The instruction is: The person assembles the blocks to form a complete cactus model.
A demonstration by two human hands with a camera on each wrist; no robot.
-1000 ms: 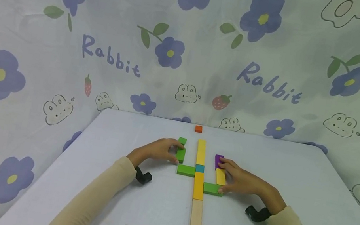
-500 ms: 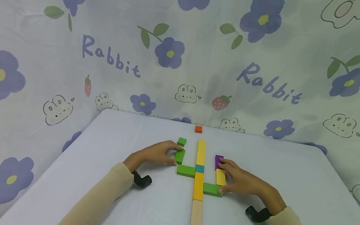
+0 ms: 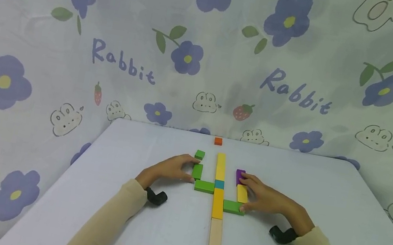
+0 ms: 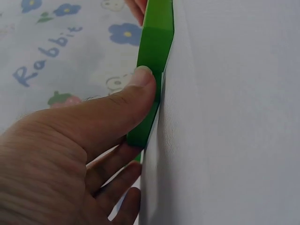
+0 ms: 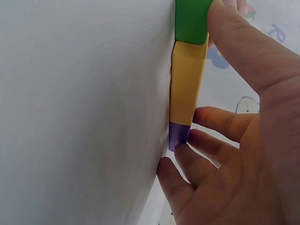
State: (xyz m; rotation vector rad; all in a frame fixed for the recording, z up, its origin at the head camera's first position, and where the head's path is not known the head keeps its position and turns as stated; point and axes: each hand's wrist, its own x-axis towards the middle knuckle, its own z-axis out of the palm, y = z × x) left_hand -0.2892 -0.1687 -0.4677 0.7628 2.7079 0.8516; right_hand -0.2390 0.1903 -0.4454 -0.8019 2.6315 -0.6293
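My left hand (image 3: 173, 166) grips a green block (image 3: 197, 171) lengthwise, thumb at its near end and index finger at the far end. That block stands right at the left end of a crosswise green block (image 3: 205, 186). Relaxed and spread, my right hand (image 3: 266, 197) rests beside a purple block (image 3: 240, 176) and a yellow block (image 3: 242, 193) in line. Its fingertips touch the purple block (image 5: 178, 136), and its thumb lies on the right end of another crosswise green block (image 3: 233, 207). A small green cube (image 3: 200, 154) lies beyond the left fingers.
Down the middle runs a row of blocks: light yellow (image 3: 220, 166), blue (image 3: 219, 184), orange-yellow (image 3: 218, 203) and bare wood (image 3: 215, 240). An orange cube (image 3: 218, 141) lies near the back edge of the white table (image 3: 313, 178). A patterned curtain (image 3: 208, 54) hangs behind.
The left hand has drawn its green block slightly toward the person, opening a gap between it and the small green cube. The right hand has stayed in place.
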